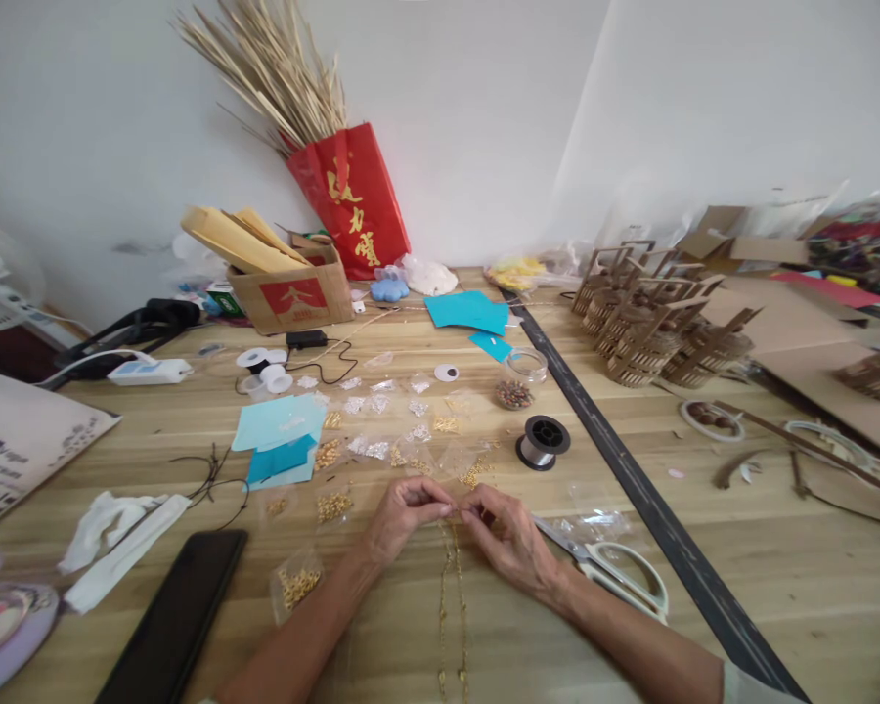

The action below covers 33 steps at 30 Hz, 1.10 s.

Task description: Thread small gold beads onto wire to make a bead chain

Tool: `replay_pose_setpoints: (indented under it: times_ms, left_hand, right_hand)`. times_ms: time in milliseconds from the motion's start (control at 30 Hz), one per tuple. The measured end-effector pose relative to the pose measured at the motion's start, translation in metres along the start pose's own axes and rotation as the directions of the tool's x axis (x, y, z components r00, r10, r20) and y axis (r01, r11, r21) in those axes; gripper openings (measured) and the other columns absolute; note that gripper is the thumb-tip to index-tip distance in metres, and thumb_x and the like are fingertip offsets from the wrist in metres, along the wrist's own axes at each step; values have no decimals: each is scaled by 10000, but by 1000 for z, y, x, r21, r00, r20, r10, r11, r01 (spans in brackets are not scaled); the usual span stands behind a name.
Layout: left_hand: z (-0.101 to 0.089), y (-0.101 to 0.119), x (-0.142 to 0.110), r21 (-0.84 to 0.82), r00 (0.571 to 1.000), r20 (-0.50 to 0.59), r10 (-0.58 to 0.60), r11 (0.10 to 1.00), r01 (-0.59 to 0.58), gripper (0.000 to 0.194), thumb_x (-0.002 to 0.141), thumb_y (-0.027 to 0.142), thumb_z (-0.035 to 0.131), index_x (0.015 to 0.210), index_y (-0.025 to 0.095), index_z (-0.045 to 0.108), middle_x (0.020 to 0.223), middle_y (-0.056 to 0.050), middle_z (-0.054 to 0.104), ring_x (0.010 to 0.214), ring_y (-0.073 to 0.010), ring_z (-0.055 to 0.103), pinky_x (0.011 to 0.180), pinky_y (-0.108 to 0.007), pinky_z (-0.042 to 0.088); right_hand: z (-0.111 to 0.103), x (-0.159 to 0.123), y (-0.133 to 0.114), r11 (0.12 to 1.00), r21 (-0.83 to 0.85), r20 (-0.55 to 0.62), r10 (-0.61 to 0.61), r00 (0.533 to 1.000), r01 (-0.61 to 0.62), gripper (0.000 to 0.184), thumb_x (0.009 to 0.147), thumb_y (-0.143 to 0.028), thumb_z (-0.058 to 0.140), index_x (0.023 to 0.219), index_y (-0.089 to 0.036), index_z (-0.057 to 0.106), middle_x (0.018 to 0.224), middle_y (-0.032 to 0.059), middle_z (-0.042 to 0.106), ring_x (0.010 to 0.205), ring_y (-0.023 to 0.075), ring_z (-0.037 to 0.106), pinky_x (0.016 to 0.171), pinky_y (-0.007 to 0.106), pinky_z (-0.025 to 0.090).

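Note:
My left hand (412, 510) and my right hand (505, 536) meet over the middle of the table, thumb and forefinger pinched on each. Between them they hold the upper ends of a thin gold chain (444, 596), whose two strands run down toward the front edge with small gold beads or charms along them. Any tiny part right at the fingertips is too small to make out. Just beyond the fingers lie loose gold beads (473, 473). White-handled scissors (623, 575) rest beside my right forearm, and a bag of gold beads (298, 585) is beside my left forearm.
A spool of wire (543, 443) and a jar of beads (514, 394) stand beyond my right hand. To the left are a black phone (176, 616) and blue cards (283, 460). Small wooden baskets (652, 313) stand at the back right, a red bag (350, 205) against the wall.

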<state>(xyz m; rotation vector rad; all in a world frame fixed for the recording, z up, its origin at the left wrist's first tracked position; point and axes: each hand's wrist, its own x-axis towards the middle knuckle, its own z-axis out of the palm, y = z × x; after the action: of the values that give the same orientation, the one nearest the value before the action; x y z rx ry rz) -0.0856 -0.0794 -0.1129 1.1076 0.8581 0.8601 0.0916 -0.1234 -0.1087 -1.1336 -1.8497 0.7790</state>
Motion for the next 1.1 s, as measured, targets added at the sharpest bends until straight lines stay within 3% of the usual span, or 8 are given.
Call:
replay_pose_setpoints:
  times_ms: [1100]
  left_hand:
    - [-2, 3, 6, 81, 999, -19, 46, 996, -44, 185, 557, 273, 825, 654, 150, 726, 638, -19, 706, 603, -140, 607, 633, -250, 469]
  right_hand:
    - [-2, 4, 4, 999, -18, -34, -29, 999, 28, 152, 901, -257, 498, 824, -175, 600, 681, 9, 599, 601, 122, 521, 533, 220, 387]
